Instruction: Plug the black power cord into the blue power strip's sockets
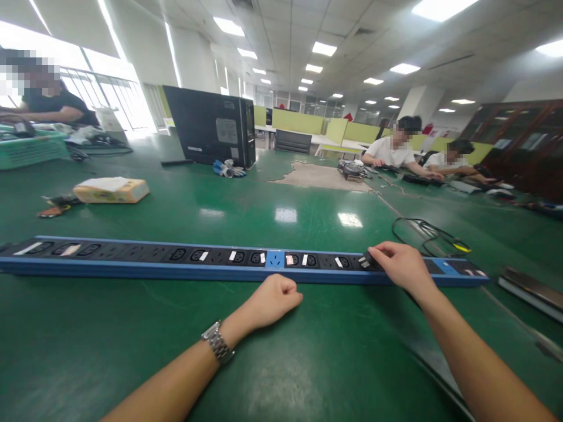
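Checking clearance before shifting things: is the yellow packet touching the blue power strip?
Apart. The head view shows it plainly: bare green tabletop lies between the yellow packet and the blue power strip.

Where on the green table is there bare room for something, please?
Bare tabletop lies right of the tissue pack, behind the blue power strip, and nearer, between strip and left forearm. It is crowded around the right hand, with a black cable behind.
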Demonstrator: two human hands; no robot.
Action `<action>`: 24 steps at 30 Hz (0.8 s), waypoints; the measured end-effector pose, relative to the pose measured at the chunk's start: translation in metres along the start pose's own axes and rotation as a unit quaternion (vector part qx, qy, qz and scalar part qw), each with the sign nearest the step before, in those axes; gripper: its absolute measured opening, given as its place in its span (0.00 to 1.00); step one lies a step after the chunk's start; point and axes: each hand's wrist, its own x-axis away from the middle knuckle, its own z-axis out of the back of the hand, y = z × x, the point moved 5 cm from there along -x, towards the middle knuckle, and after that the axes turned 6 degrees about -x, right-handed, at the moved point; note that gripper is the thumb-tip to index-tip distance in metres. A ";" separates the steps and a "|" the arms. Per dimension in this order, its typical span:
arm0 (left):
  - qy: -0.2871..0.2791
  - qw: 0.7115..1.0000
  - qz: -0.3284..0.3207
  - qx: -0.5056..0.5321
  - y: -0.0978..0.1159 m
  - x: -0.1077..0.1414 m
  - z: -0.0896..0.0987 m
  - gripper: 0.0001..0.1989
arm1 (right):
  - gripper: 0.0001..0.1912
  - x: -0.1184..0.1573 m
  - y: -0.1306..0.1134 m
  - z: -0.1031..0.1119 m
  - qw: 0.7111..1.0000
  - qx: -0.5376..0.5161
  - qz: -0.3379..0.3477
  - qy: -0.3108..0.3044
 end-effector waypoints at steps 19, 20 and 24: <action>0.001 0.999 -0.025 -0.034 0.002 0.005 0.000 0.17 | 0.23 -0.022 0.042 0.051 0.970 0.206 -0.131 0.000; 0.002 0.999 -0.025 -0.037 0.002 0.005 0.000 0.16 | 0.23 -0.023 0.049 0.058 0.966 0.217 -0.140 -0.002; 0.005 0.999 -0.023 -0.045 0.005 0.006 0.000 0.16 | 0.21 -0.027 0.065 0.071 0.965 0.228 -0.126 -0.034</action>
